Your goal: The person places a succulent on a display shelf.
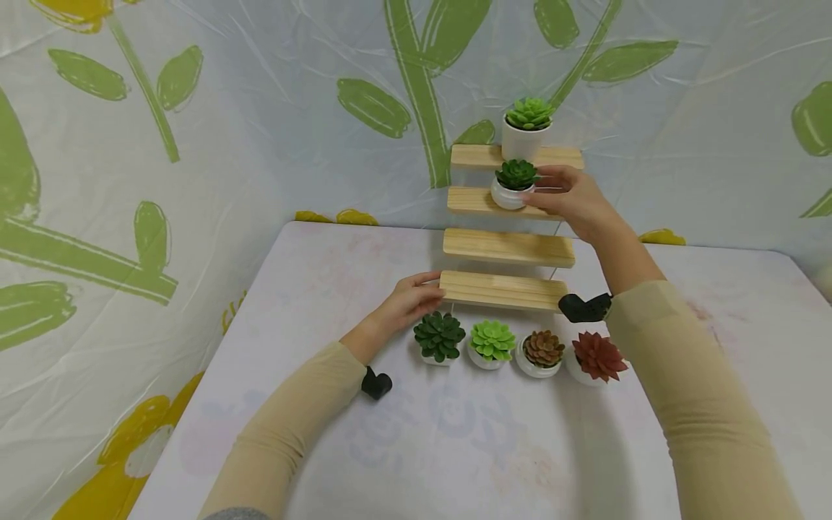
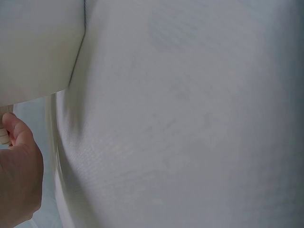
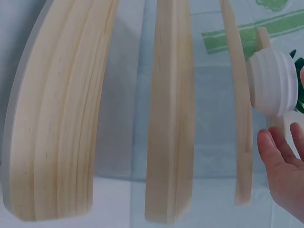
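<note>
My right hand [image 1: 573, 201] is at a white pot [image 1: 510, 196] with a dark green succulent [image 1: 516, 174], which sits on the second board from the top [image 1: 469, 200] of a stepped wooden rack. Its fingers are spread beside the pot, fingertips right at its right side. In the right wrist view, the fingers [image 3: 269, 148] stretch toward the ribbed white pot [image 3: 272, 80]. Down at the rack's lowest board [image 1: 503, 289], my left hand [image 1: 411, 297] pinches the left end. The left wrist view shows only part of that hand [image 2: 20, 173], at a bit of wood.
A taller white pot [image 1: 520, 143] with a bright green succulent stands on the top board [image 1: 477, 155]. Before the rack, a row of potted succulents: dark green [image 1: 439, 336], light green [image 1: 492, 339], brown [image 1: 543, 348], red [image 1: 598, 356]. A printed cloth [image 1: 260, 108] hangs behind.
</note>
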Motion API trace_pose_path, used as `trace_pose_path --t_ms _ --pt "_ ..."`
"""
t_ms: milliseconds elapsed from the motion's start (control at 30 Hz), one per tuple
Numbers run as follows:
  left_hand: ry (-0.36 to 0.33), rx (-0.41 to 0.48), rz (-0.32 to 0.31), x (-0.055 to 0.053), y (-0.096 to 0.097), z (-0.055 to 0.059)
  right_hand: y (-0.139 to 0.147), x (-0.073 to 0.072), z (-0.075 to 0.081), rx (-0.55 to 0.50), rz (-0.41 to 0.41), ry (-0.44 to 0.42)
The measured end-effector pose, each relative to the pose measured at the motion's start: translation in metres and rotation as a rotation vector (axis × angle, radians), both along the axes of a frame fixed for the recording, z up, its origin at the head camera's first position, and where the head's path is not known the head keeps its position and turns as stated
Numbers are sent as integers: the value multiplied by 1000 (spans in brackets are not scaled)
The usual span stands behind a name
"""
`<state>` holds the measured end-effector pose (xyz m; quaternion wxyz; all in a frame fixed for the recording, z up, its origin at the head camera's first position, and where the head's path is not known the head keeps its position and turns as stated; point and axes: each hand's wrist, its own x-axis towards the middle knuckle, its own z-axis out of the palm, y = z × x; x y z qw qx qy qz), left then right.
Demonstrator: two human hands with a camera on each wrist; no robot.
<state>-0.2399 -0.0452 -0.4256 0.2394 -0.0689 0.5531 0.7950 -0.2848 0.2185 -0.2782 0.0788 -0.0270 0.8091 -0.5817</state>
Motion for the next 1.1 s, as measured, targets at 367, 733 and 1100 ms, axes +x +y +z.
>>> trace_pose_path --t_ms 367,733,1100 --pt "-2 -2 1 0 1 0 28 18 1 21 25 40" --pt "-1 -17 5 -1 0 0 52 48 -2 -4 92 103" --pt "4 -32 0 0 0 1 80 83 -19 44 135 163"
